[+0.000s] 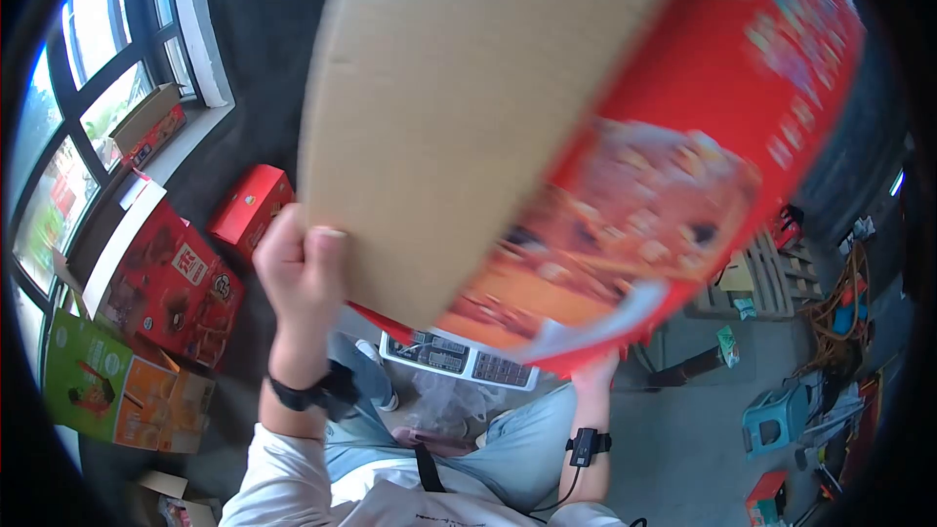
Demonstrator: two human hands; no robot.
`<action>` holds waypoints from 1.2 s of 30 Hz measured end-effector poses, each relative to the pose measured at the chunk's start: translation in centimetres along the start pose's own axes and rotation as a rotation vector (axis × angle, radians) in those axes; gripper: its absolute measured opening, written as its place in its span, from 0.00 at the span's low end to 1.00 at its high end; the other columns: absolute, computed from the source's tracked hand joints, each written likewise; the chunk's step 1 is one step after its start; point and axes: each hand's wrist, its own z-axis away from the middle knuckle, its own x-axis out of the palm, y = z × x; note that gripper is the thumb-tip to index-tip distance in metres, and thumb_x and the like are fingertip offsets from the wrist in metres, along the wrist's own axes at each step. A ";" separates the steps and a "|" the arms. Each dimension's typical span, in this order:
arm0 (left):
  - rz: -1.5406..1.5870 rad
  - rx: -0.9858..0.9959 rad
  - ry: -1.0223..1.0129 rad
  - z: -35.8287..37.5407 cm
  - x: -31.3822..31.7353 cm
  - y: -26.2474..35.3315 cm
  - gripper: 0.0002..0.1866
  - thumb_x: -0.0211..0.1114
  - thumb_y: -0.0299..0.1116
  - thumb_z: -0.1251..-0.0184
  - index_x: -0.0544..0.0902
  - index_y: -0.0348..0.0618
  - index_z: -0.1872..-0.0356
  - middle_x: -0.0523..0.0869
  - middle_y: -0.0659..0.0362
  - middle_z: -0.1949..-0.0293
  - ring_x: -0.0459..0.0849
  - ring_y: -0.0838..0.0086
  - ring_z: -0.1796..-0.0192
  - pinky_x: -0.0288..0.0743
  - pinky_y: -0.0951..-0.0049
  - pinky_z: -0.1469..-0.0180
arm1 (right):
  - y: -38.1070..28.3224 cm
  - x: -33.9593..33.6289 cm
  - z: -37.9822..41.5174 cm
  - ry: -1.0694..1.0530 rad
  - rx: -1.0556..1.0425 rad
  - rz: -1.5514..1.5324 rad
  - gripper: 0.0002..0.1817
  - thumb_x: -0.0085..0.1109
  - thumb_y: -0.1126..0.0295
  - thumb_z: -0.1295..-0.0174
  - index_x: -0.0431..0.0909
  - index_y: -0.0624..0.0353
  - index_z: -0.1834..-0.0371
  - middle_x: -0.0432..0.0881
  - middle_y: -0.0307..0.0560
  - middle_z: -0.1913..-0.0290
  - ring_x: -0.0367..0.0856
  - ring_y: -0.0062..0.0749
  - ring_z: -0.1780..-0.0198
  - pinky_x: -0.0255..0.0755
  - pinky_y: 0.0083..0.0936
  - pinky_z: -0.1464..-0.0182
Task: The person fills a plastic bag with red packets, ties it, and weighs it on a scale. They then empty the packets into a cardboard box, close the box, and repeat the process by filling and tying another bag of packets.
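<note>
Head view: from my remote station I've got one big red carton (673, 205) up in front of the person's chest, tilted, a bit motion-blurred, with a food picture on its printed side. Plain brown flap (449, 117) faces the camera. Left hand (301, 268) is closed on the flap's lower-left edge, thumb on the near face, other fingers partly hidden. Right hand (593, 371) touches the carton's bottom edge, near its lower-right part; fingers mostly hidden, so I can't tell how tightly it closes. Behind the carton's lower edge, white device with dark panels (503, 368), partly covered; clear plastic bag (444, 400) just below it. To the left I see a small red box (252, 207), a larger red printed box (176, 283) and a green-and-orange box (122, 385). Open small box (146, 127) sits on the sill (200, 132), along its window-side edge. Far right: blue stool (774, 418) on the floor (683, 449).
</note>
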 end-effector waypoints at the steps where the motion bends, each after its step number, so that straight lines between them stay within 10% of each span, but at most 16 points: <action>1: -0.057 0.024 0.033 0.0 -1.6 -0.7 0.20 0.59 0.45 0.28 0.78 0.34 0.67 0.77 0.65 0.73 0.72 0.85 0.71 0.65 0.81 0.71 | 0.0 -1.6 -0.8 -0.025 0.065 -0.014 0.21 0.50 0.45 0.35 0.74 0.50 0.54 0.78 0.41 0.52 0.75 0.32 0.52 0.70 0.34 0.53; 3: -0.194 0.047 0.058 0.4 -5.5 -2.4 0.18 0.56 0.41 0.26 0.79 0.33 0.63 0.78 0.64 0.72 0.72 0.84 0.71 0.66 0.81 0.69 | 0.0 -1.3 -0.3 0.061 0.116 -0.009 0.14 0.57 0.50 0.37 0.74 0.48 0.66 0.79 0.35 0.66 0.77 0.25 0.66 0.69 0.25 0.63; 19: -1.602 0.022 -0.092 10.9 -28.1 -12.4 0.23 0.60 0.54 0.34 0.73 0.45 0.78 0.79 0.50 0.84 0.80 0.52 0.80 0.72 0.57 0.79 | 2.6 -0.9 -2.3 0.164 0.135 0.309 0.09 0.53 0.58 0.33 0.74 0.50 0.64 0.82 0.36 0.69 0.78 0.23 0.71 0.69 0.23 0.67; 36: -1.557 -0.630 -0.736 35.0 -28.3 -23.4 0.20 0.52 0.49 0.28 0.74 0.42 0.72 0.84 0.48 0.77 0.85 0.51 0.72 0.77 0.53 0.69 | 3.1 -0.1 -2.1 0.222 -0.084 0.564 0.06 0.55 0.61 0.32 0.75 0.49 0.61 0.81 0.35 0.69 0.79 0.20 0.70 0.71 0.18 0.68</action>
